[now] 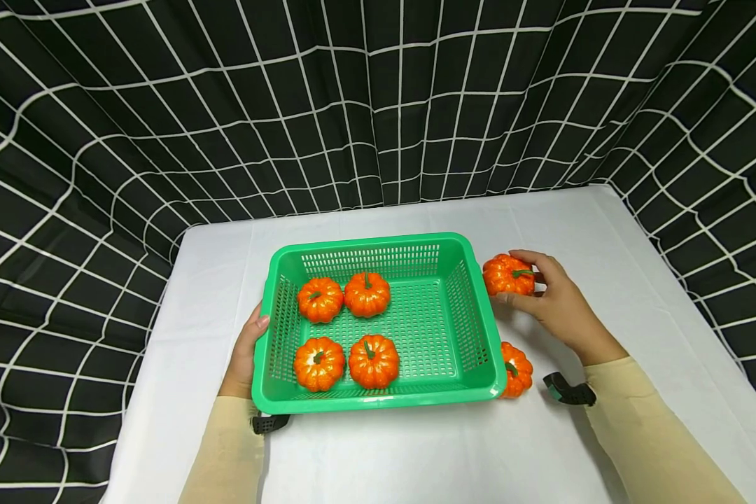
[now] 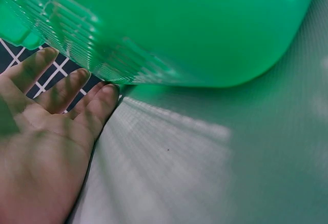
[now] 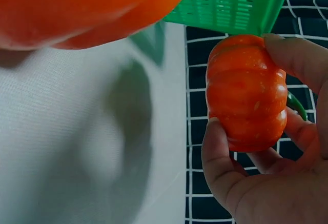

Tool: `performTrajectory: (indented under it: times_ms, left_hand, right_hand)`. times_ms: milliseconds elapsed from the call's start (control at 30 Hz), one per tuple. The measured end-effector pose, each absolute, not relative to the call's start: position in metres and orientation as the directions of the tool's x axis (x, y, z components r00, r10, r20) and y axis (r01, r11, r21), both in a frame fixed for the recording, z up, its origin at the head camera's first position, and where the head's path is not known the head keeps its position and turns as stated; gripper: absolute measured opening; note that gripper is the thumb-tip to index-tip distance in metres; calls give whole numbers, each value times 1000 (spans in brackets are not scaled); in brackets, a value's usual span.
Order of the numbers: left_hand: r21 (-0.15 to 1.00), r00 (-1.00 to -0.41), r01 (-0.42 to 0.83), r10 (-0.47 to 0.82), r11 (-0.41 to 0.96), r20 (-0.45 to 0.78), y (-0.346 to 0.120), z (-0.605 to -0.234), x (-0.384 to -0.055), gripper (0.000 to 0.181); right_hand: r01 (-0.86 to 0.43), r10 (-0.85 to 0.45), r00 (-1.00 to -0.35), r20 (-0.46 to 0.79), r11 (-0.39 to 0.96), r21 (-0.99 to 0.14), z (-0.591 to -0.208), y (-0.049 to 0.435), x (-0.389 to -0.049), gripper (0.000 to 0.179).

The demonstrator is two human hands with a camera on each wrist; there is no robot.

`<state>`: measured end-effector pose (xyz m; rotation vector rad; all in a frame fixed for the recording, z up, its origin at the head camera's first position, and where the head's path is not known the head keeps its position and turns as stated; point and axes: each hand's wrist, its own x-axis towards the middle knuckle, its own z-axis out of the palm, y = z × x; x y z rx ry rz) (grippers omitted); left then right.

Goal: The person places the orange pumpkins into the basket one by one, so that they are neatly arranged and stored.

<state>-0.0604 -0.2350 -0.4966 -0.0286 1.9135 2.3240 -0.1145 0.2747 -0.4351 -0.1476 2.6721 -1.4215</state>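
A green plastic basket point(image 1: 384, 402) with slotted walls holds several small orange pumpkins, among them one pumpkin point(image 1: 374, 361) near its front. My left hand point(image 1: 244, 353) grips the basket's left side, thumb over the rim; in the left wrist view its fingers point(image 2: 66, 88) lie against the outer wall. Just beyond the right rim, my right hand point(image 1: 544, 294) holds another pumpkin point(image 3: 247, 93) between thumb and fingers, its green stem turned toward the palm. One more pumpkin point(image 1: 518, 371) sits outside the basket near its front right corner, partly hidden by the rim.
A white cloth point(image 1: 453, 455) covers the table. Black curtains with a white grid point(image 1: 378, 105) hang along the back and both sides. The pumpkins in the basket sit toward its left and middle. A black wrist camera point(image 1: 568, 390) is strapped at the right cuff.
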Motion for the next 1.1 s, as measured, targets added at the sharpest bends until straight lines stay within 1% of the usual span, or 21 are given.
performTrajectory:
  times_ms: [333, 600, 833, 1100]
  left_hand:
    - [973, -990, -128, 82, -191, -114, -235, -497, -61, 71]
    - [975, -991, -120, 81, -184, -107, -235, -497, -61, 72]
    - [970, -990, -124, 94, -211, -106, -235, -496, -61, 72]
    - [973, -989, -128, 92, -191, -112, -236, -498, -62, 72]
  right_hand:
    - [-48, -142, -989, -38, 555, -830, -429, 272, -115, 80]
    - [-87, -147, -989, 5, 556, -827, -421, 270, -114, 78]
    - [-131, -150, -987, 56, 556, -820, -417, 270, -113, 76]
    - [-130, -145, -988, 60, 541, -831, -411, 268, -112, 76]
